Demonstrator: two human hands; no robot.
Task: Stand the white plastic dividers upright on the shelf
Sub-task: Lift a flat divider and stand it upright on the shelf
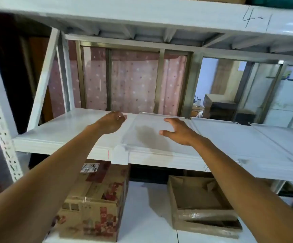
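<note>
A white plastic divider [147, 123] lies flat on the white metal shelf [63, 130], its front clip hanging over the shelf's front edge. My left hand [111, 122] reaches to the divider's far left corner with curled fingers; whether it grips the edge I cannot tell. My right hand [179, 131] hovers over the divider's right side, fingers spread, holding nothing. Two more dividers, one [230, 142] beside the first and another [286, 137] at the far right, also lie flat on the shelf.
The upper shelf beam [142, 14] hangs close overhead. A perforated upright post [0, 111] stands at the left. On the lower shelf sit a printed cardboard box [96, 204] and an open cardboard tray [202, 204]. A window with a pink curtain [133, 81] is behind.
</note>
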